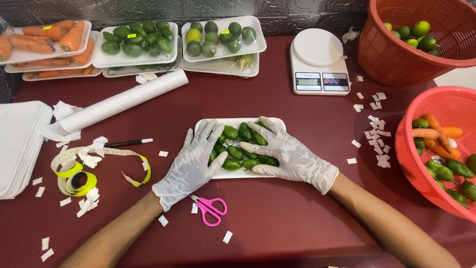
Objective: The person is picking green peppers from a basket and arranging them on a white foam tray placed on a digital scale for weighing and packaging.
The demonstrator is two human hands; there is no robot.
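Both hands wear thin white gloves and rest on a white foam tray lying at the middle of the dark red table. The left hand lies flat, fingers spread, over the tray's left edge, its fingertips touching the small green peppers heaped in the tray. The right hand lies open, fingers extended, across the right side of the same heap, pressing on the peppers; neither hand pinches anything. Pink-handled scissors lie just in front of the tray, near the left wrist. A roll of yellow labels and a black pen lie to the left. A white kitchen scale stands behind the tray. Filled trays of carrots and limes line the back wall.
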